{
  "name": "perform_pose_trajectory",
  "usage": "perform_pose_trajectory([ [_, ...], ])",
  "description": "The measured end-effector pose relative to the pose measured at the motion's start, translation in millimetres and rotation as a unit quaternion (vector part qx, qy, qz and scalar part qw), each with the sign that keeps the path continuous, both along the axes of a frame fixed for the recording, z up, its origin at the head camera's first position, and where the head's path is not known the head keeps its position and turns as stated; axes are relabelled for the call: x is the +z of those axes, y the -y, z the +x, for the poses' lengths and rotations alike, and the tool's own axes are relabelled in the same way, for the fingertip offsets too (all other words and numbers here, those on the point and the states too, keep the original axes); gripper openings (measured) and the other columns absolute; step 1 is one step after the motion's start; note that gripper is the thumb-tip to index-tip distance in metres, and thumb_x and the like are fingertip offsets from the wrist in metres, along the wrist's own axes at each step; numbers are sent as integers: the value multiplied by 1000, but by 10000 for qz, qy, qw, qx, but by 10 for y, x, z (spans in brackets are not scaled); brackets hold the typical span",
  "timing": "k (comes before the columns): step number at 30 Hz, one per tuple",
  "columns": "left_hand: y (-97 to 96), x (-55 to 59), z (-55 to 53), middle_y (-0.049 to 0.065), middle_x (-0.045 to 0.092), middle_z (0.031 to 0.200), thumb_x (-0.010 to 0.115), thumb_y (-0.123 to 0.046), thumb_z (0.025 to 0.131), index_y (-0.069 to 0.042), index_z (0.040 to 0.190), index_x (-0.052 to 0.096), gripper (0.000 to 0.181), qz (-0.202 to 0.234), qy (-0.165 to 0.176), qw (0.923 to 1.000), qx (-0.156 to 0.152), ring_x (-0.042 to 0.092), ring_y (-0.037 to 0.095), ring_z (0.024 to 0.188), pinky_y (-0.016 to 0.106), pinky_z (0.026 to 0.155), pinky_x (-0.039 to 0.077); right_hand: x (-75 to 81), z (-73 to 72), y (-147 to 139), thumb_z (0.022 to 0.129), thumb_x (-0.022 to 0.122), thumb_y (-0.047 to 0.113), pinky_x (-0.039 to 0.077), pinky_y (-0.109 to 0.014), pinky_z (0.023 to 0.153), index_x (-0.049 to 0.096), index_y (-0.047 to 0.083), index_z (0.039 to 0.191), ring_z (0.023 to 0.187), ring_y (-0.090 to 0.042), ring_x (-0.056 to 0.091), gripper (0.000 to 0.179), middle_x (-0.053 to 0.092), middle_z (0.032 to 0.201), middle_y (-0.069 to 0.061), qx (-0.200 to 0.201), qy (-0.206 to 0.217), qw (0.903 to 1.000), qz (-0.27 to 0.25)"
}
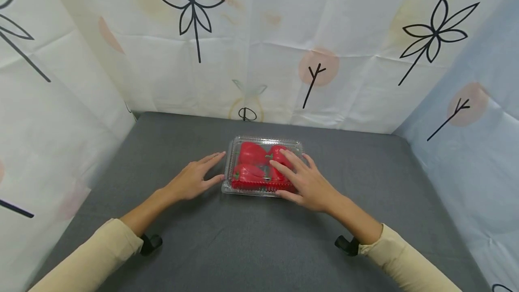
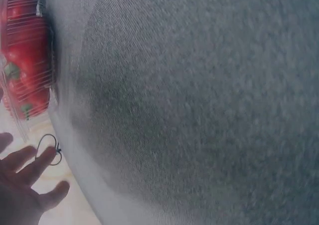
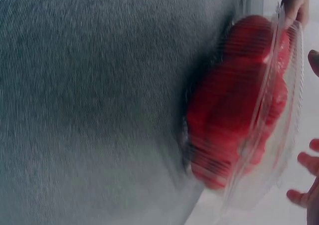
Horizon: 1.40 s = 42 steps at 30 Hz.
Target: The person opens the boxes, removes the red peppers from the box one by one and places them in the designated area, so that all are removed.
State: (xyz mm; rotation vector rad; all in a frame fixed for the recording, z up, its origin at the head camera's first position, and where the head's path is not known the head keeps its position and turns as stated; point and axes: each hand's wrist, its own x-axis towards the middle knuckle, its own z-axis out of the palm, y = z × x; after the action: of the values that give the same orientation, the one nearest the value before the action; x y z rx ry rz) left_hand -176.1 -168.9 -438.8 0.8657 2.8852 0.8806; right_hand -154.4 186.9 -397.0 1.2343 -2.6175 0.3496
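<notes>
A clear plastic clamshell container [image 1: 267, 139] sits on a grey cloth-covered table [image 1: 251, 247], its long axis running from side to side before the person. Inside lie red bell peppers [image 1: 252, 152], four as far as the head view tells; the near-left pepper's stem faces the container's left end. The left hand [image 1: 193, 180] lies at that end, fingers extended, fingertips at the rim; contact cannot be made out. The right hand [image 1: 310, 186] is spread over the container's right end, fingers loosely bent and gripping nothing; the right wrist view shows a gap between fingertips and lid. That view also shows the ribbed side wall, blurred, while the left wrist view shows two green stems [image 2: 13, 71] through the plastic. Beyond the container hangs a plant-printed curtain [image 1: 263, 71].
</notes>
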Motion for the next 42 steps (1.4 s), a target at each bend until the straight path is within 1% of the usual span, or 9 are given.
perform_pose_trajectory([
  [6,-24,-7,24,20,54,141,65,-32,97,-5,153,36,68,718,675,9951,52,62,35,118,55,97,46,-73,1,145,77,86,32,35,-63,104,55,12,137,134,-33,43,71,47,144,-19,671,-473,9962,-274],
  [9,-40,-19,32,21,62,131,65,-26,98,-2,152,36,66,1121,1032,9883,96,68,30,104,48,88,53,-97,11,230,75,88,30,39,-60,103,58,13,134,133,-33,45,69,49,142,-18,859,-598,9941,-282],
  [12,-54,-34,33,19,67,122,66,-22,97,1,151,36,66,1439,1363,9800,197,70,24,97,39,79,53,-125,26,300,74,88,28,40,-59,102,60,15,132,132,-32,46,66,51,140,-18,982,-675,9925,-271],
  [15,-60,-50,26,18,70,114,65,-19,98,5,150,34,65,1828,1778,9666,239,71,24,91,36,77,52,-160,40,352,75,88,27,40,-58,102,62,17,131,132,-32,46,63,53,138,-17,1034,-748,9917,-184],
  [20,-59,-89,5,16,72,102,64,-19,99,6,149,33,64,2405,2601,9345,336,71,26,87,40,82,56,-196,56,421,78,86,25,39,-57,103,63,21,131,133,-31,46,58,53,139,-17,1070,-778,9912,-53],
  [27,-88,-85,35,15,72,103,61,-21,100,4,149,34,61,2842,3349,8970,496,71,24,87,42,86,55,-223,58,550,77,86,24,40,-57,102,63,21,130,134,-33,44,57,51,141,-16,1142,-831,9900,23],
  [34,-104,-61,71,12,73,97,60,-25,101,1,146,40,56,3013,3737,8746,681,72,24,86,40,87,55,-246,67,652,80,84,25,39,-58,101,64,23,129,136,-33,41,53,50,143,-15,1018,-796,9916,73],
  [38,-108,-71,78,11,73,99,60,-25,101,2,144,42,54,3160,3966,8585,761,72,21,84,40,87,55,-242,73,707,80,84,27,38,-58,103,64,24,127,137,-33,40,51,51,142,-13,911,-826,9923,156],
  [42,-111,-85,84,11,73,101,61,-27,100,2,143,45,54,3239,4099,8485,841,72,21,83,40,87,55,-246,72,757,81,83,26,38,-56,104,66,24,125,137,-32,39,48,51,141,-12,842,-795,9931,171],
])
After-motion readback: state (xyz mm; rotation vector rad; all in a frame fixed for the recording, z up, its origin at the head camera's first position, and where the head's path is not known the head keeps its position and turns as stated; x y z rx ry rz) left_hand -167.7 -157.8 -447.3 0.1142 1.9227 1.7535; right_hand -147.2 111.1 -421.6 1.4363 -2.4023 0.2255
